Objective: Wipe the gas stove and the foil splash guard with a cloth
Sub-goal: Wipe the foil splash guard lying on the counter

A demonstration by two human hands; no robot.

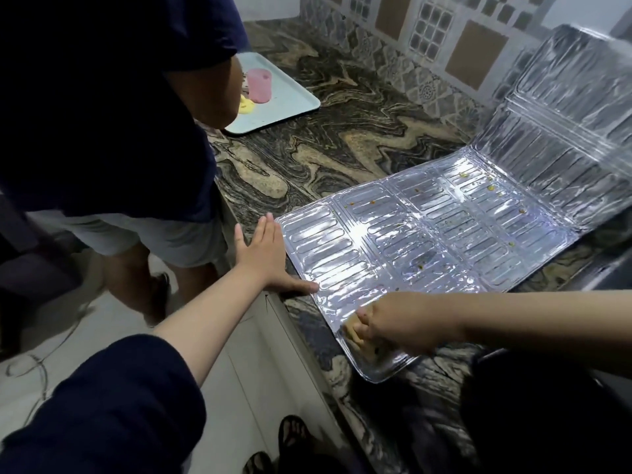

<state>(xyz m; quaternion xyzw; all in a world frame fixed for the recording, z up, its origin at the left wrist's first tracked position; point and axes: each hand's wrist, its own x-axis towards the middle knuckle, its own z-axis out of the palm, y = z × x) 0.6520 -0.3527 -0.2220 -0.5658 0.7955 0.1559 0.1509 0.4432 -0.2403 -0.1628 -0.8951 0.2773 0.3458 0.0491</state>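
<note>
The foil splash guard (420, 241) lies mostly flat on the patterned stone counter, its far panels folded up against the tiled wall. Small yellow-brown food spots dot its surface. My left hand (265, 256) is spread flat at the guard's left edge, thumb touching the foil. My right hand (393, 321) is closed on a yellowish cloth (354, 331) pressed against the guard's near corner. A dark object at the lower right (533, 405) may be the gas stove; I cannot tell.
Another person in a dark shirt and light shorts (113, 124) stands close at the left, by the counter edge. A pale tray (290, 100) with a pink cup and a yellow item sits on the counter (342, 138) behind them. My sandalled feet show below.
</note>
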